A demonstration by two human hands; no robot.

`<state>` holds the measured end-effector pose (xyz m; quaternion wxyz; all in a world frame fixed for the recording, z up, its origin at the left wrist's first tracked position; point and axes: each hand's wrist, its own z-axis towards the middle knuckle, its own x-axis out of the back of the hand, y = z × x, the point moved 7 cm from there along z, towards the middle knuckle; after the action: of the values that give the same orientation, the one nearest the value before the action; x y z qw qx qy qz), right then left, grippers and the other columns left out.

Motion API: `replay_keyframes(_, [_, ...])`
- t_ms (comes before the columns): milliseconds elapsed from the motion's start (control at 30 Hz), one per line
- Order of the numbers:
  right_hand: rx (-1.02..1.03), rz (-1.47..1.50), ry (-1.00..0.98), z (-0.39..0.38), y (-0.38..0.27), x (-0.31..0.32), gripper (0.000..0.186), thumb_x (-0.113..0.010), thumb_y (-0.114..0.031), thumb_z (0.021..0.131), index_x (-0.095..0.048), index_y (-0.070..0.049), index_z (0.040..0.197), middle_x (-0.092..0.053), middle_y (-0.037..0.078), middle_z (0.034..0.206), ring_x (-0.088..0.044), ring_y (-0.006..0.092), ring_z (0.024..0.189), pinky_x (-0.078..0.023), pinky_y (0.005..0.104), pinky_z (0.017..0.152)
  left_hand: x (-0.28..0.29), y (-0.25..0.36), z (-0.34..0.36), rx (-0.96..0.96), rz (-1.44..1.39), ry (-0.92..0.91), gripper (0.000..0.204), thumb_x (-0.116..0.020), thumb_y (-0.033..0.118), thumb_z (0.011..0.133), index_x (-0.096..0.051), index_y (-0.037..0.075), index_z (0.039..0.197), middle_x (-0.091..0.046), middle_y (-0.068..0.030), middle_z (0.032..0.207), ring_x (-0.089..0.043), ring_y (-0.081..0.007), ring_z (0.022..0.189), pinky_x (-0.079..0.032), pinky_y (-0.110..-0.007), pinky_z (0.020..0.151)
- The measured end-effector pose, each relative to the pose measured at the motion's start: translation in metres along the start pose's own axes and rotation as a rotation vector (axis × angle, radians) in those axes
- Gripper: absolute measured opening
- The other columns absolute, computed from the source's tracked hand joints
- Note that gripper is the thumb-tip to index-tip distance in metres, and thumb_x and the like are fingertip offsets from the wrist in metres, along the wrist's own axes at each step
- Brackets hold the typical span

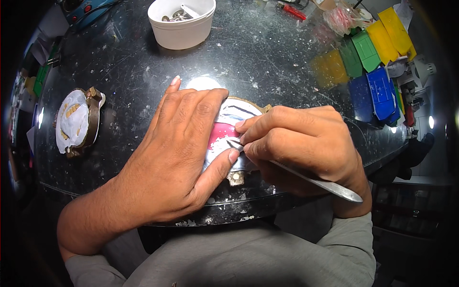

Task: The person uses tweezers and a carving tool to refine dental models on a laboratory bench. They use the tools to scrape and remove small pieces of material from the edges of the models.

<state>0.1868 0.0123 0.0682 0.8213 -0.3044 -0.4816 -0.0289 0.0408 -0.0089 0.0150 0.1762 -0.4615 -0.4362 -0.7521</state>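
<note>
Bracing a plaster mould (228, 116) at the table's (129, 62) near edge under an open left hand (184, 138), seemingly against slipping; gripping a metal carver (315, 180) pen-fashion in the right hand (306, 143), likely for control at the pink patch (222, 133). With second mould (71, 119) left, white tub (184, 36) far, perhaps for room.

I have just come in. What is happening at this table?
A person works at a scratched black table. The right hand holds a slim silver metal tool, its tip at the pink patch in a round, white-filled metal frame. The left hand covers the frame's left side. A similar round frame stands untouched at left.
</note>
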Motion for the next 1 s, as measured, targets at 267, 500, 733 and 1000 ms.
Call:
replay_keyframes(267, [0.018,0.012,0.024,-0.0014,0.0016,-0.0037,0.014,-0.088,-0.006,0.081,-0.074,-0.005,0.082,-0.08,0.01,0.088,-0.082,0.023,0.081,-0.067,0.0329,0.069,0.0007,0.0016,0.0002,-0.021,0.002,0.025,0.067,-0.064,0.026,0.103,-0.038,-0.006,0.156,-0.052,-0.027,0.142,-0.049,-0.0423,0.141,-0.014,-0.068,0.13])
replay_keyframes(500, [-0.033,0.009,0.008,-0.0002,0.0002,-0.0025,0.014,-0.086,-0.002,0.081,-0.073,-0.003,0.082,-0.079,0.012,0.087,-0.082,0.0234,0.079,-0.066,0.0325,0.067,-0.0001,0.0013,-0.0005,0.009,0.016,0.023,0.064,-0.064,0.028,0.105,-0.039,-0.005,0.155,-0.053,-0.0258,0.141,-0.051,-0.0409,0.14,-0.014,-0.067,0.131])
replay_keyframes(733, [-0.056,0.038,-0.031,-0.0011,0.0023,-0.0009,0.015,-0.082,-0.001,0.082,-0.068,-0.001,0.078,-0.076,0.013,0.083,-0.082,0.0249,0.082,-0.067,0.0339,0.07,0.0005,0.003,0.0003,0.015,0.029,0.031,0.063,-0.065,0.026,0.104,-0.041,-0.004,0.153,-0.053,-0.0251,0.14,-0.051,-0.0411,0.138,-0.015,-0.066,0.131])
replay_keyframes(1000, [-0.037,0.095,-0.062,-0.0014,0.0027,0.0018,0.014,-0.081,-0.004,0.078,-0.067,0.0,0.08,-0.074,0.013,0.083,-0.082,0.0272,0.084,-0.067,0.0356,0.073,0.0011,0.005,-0.0013,0.0,0.049,0.046,0.062,-0.066,0.027,0.104,-0.042,-0.002,0.153,-0.052,-0.0245,0.14,-0.049,-0.042,0.14,-0.015,-0.064,0.131])
